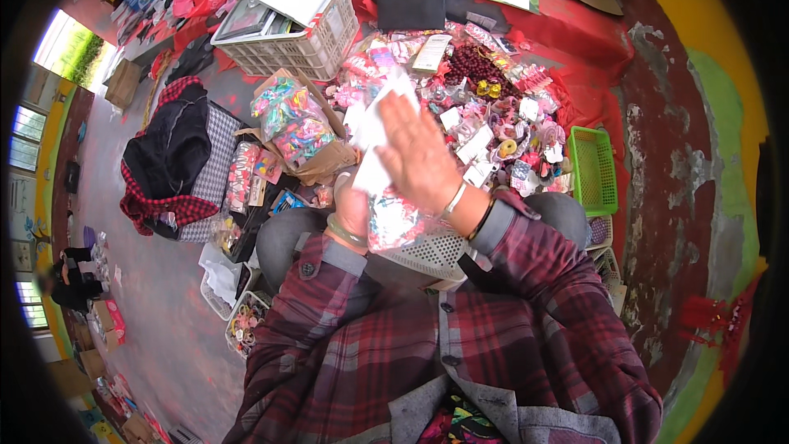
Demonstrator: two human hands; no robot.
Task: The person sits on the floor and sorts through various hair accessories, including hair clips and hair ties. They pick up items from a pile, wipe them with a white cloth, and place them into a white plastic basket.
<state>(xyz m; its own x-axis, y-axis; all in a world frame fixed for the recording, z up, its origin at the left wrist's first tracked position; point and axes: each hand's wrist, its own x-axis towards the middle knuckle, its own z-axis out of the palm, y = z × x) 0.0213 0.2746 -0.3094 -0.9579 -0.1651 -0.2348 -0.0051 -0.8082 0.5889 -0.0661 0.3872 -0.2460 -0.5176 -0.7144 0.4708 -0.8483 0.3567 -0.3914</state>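
A white, crumpled sheet (376, 166), paper or plastic, stands between my hands, slightly blurred. My right hand (423, 156) lies flat against its right side, fingers stretched out and close together. My left hand (352, 212) holds its lower left edge; most of those fingers are hidden behind it. Just below the sheet is a clear bag of small pink, white and teal pieces (396, 224); I cannot tell whether it is joined to the sheet. Under it, between my knees, stands a white perforated basket (427, 256).
Ahead lies a heap of hair ties and packets (501, 127). A carton of bagged colourful pieces (329, 160) stands left of my hands, with a large crate (329, 45) behind. A green basket (593, 168) is at the right; a dark checked jacket (173, 160) lies left.
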